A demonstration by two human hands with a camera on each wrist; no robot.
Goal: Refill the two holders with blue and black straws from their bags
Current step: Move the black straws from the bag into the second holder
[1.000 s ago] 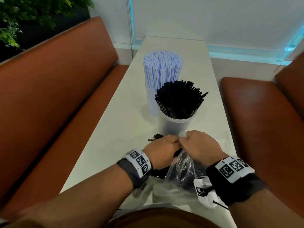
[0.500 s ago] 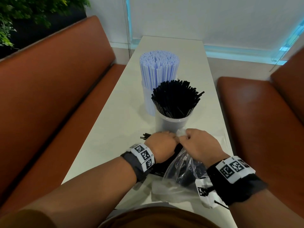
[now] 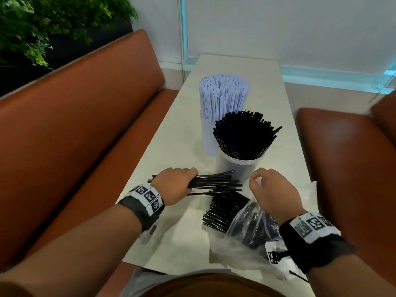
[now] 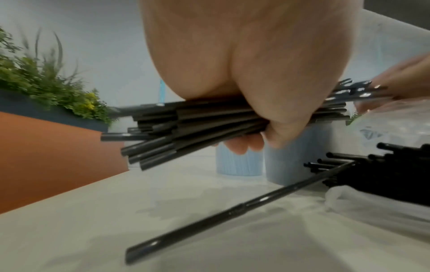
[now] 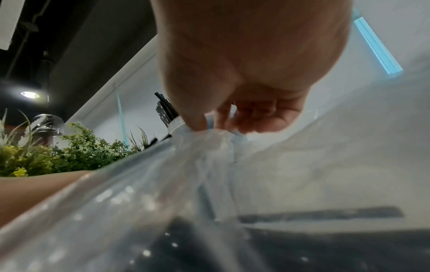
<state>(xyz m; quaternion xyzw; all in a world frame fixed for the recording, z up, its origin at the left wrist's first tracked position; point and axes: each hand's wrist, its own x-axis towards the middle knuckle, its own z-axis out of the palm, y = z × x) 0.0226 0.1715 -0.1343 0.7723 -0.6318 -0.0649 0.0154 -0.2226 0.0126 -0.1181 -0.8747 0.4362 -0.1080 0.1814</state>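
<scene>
Head view: left hand (image 3: 174, 185), earlier touching the right at the bag mouth, now holds a bundle of black straws (image 3: 216, 182) in a closed grip above the table (image 3: 171, 146); right hand (image 3: 271, 189) pinches the clear bag (image 3: 248, 224), more straws spilling out.

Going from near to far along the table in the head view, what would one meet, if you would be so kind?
Clear plastic bag with black straws spilling from it → bundle of black straws gripped by the left hand → holder of black straws → holder of blue straws.
</scene>
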